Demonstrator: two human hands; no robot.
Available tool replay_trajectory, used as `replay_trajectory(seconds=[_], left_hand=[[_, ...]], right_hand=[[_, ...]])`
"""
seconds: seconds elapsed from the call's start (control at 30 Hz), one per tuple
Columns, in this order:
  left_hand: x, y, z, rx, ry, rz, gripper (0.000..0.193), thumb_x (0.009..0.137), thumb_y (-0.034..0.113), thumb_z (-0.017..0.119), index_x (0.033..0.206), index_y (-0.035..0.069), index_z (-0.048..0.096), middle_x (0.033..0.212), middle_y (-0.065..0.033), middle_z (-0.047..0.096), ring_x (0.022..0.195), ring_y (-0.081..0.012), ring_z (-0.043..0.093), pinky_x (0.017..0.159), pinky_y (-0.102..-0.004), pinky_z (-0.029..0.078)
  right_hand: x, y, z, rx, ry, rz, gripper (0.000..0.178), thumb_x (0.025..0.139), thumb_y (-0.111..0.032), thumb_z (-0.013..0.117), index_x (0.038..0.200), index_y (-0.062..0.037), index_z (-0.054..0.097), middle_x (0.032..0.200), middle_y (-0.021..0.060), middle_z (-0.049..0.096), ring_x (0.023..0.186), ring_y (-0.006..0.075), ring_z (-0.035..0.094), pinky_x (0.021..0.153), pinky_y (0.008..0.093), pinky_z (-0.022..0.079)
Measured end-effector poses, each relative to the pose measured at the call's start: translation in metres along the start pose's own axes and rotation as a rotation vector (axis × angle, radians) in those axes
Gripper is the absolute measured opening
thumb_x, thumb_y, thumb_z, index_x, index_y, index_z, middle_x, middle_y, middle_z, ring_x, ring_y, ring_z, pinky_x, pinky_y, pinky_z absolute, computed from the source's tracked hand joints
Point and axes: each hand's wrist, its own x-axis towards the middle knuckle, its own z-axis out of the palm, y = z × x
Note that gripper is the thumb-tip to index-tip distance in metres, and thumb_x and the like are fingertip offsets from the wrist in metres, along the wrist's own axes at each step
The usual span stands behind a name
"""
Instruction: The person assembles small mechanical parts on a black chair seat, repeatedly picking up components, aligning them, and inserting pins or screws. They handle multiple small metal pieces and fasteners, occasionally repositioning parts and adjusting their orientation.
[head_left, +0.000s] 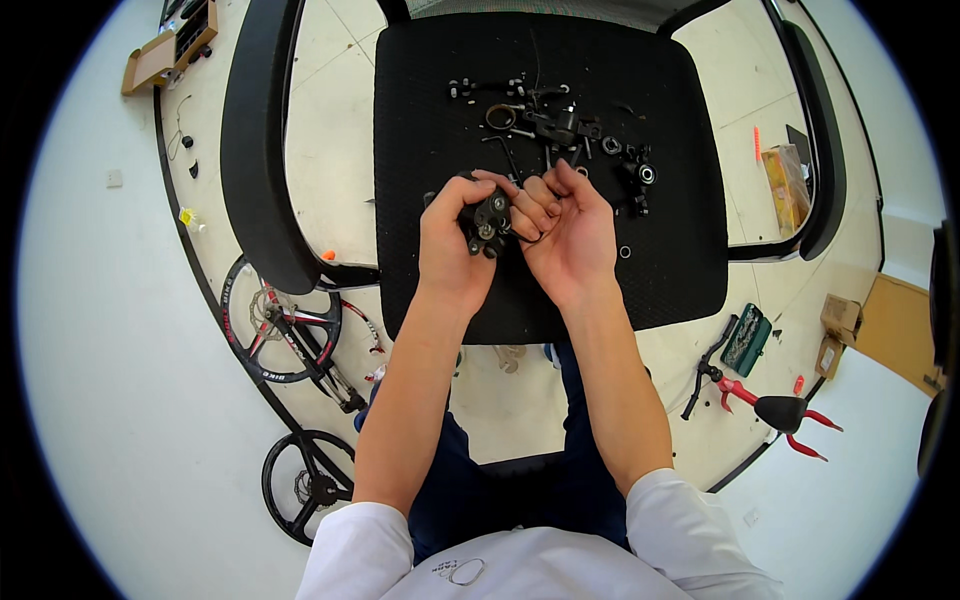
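Note:
My left hand (pixel 458 235) is wrapped round a black bicycle disc brake caliper (pixel 488 225) with bolts showing on its face. Close against the caliper's right side is my right hand (pixel 570 235), palm turned up and fingers curled in. Whatever those fingers pinch, if anything, is hidden. Both hands are above the near half of a black chair seat (pixel 420 110). Beyond them on the seat lie an L-shaped hex key (pixel 505 153), a round clamp ring (pixel 500 117), a black mechanical part (pixel 560 123) and another dark part with a round end (pixel 638 178).
Chair armrests (pixel 255 150) flank the seat. A small washer (pixel 625 252) lies near its right side. On the floor are bicycle wheels (pixel 283 375) to the left, a red bicycle fork with handlebar (pixel 735 388), a green toolbox (pixel 746 340) and cardboard boxes (pixel 840 318) to the right.

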Motion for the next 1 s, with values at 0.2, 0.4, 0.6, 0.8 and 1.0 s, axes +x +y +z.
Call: replay_trajectory(seconds=[0.2, 0.4, 0.6, 0.8, 1.0], left_hand=[[-0.005, -0.003, 0.006, 0.271, -0.116, 0.135, 0.017, 0.086, 0.011, 0.054, 0.086, -0.004, 0.062, 0.085, -0.0124, 0.065, 0.072, -0.0202, 0.063, 0.075, -0.0304, 0.049], [-0.008, -0.016, 0.008, 0.883, -0.196, 0.523, 0.007, 0.071, 0.004, 0.065, 0.077, 0.002, 0.068, 0.083, -0.0082, 0.065, 0.088, -0.0229, 0.058, 0.083, -0.0342, 0.045], [-0.008, -0.019, 0.01, 1.0, -0.278, 0.627, 0.011, 0.067, 0.01, 0.063, 0.075, 0.004, 0.066, 0.084, -0.0064, 0.062, 0.088, -0.0216, 0.053, 0.079, -0.0336, 0.042], [-0.012, -0.018, 0.011, 1.199, -0.514, 0.884, 0.023, 0.053, 0.016, 0.068, 0.075, 0.009, 0.066, 0.085, -0.005, 0.059, 0.088, -0.0264, 0.051, 0.083, -0.0373, 0.039], [-0.014, -0.019, 0.019, 1.194, -0.598, 0.984, 0.027, 0.054, 0.02, 0.075, 0.078, 0.01, 0.068, 0.09, -0.0059, 0.059, 0.09, -0.0265, 0.053, 0.083, -0.0378, 0.037]], right_hand=[[-0.003, 0.005, 0.005, -0.061, 0.173, -0.069, 0.03, 0.104, -0.025, 0.047, 0.078, -0.0121, 0.039, 0.065, -0.0024, 0.031, 0.059, 0.0111, 0.032, 0.055, 0.0289, 0.031], [0.003, 0.001, -0.01, 0.168, 0.229, 0.024, 0.029, 0.103, -0.021, 0.047, 0.077, -0.0129, 0.036, 0.064, -0.0025, 0.03, 0.057, 0.0109, 0.029, 0.054, 0.0265, 0.031], [0.001, 0.002, -0.002, 0.241, 0.309, 0.014, 0.035, 0.103, -0.021, 0.045, 0.072, -0.0136, 0.033, 0.062, -0.0023, 0.03, 0.056, 0.0098, 0.029, 0.053, 0.0261, 0.032], [0.003, -0.003, -0.026, 0.224, 0.164, 0.182, 0.035, 0.104, -0.021, 0.046, 0.071, -0.013, 0.038, 0.065, -0.0016, 0.042, 0.059, 0.0118, 0.042, 0.059, 0.026, 0.04], [-0.005, -0.019, -0.021, 0.223, 0.083, 0.279, 0.032, 0.104, -0.024, 0.047, 0.075, -0.0113, 0.043, 0.068, 0.0001, 0.045, 0.064, 0.0137, 0.047, 0.066, 0.0276, 0.043]])
